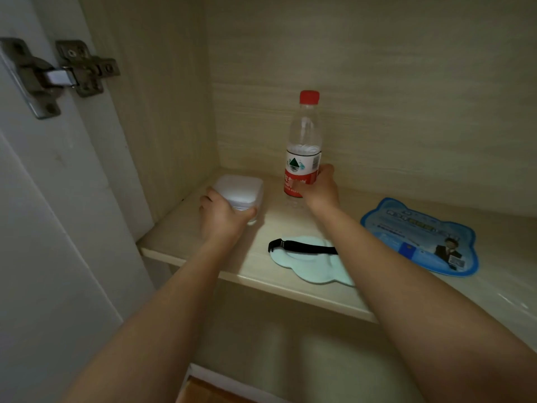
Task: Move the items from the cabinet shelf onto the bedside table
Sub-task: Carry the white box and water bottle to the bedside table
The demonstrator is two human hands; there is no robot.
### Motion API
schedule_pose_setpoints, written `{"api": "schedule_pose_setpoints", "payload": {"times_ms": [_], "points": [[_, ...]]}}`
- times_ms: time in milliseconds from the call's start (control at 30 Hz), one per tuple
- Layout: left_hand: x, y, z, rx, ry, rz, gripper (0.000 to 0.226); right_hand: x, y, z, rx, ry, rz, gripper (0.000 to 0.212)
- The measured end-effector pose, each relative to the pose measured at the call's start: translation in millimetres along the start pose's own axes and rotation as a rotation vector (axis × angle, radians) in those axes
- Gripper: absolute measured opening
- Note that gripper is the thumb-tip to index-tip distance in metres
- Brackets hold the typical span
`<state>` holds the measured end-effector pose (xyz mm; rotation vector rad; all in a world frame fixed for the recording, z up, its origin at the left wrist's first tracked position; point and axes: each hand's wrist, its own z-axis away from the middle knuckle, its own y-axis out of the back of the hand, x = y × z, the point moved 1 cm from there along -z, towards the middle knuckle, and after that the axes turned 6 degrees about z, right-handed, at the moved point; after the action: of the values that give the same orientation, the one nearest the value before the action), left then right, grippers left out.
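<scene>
On the wooden cabinet shelf a small white square box sits at the back left, and my left hand is wrapped around its near side. A clear water bottle with a red cap and red label stands upright mid-shelf; my right hand grips its lower part. A pale blue eye mask with a black strap lies near the shelf's front edge, partly under my right forearm. A blue cat-shaped printed pad lies flat at the right.
The white cabinet door stands open at the left, its metal hinge at upper left. Wood side and back walls enclose the shelf. Below the shelf is a dark lower compartment.
</scene>
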<state>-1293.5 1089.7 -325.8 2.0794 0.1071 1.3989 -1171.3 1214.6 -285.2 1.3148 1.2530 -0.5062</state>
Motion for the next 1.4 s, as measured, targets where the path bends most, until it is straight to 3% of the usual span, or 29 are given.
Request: {"api": "schedule_pose_setpoints", "payload": {"times_ms": [767,1033,1400], "points": [[15,30,10,0.026,-0.024,0.043,0.082,3,32,30,0.028,0.115,-0.054,0.045],[58,76,53,0.088,0.032,-0.009,0.084,-31,73,63,-0.044,0.164,0.006,0.050],[125,180,152,0.050,0.116,-0.047,0.094,-87,155,168,-0.231,0.043,-0.025,0.053]]}}
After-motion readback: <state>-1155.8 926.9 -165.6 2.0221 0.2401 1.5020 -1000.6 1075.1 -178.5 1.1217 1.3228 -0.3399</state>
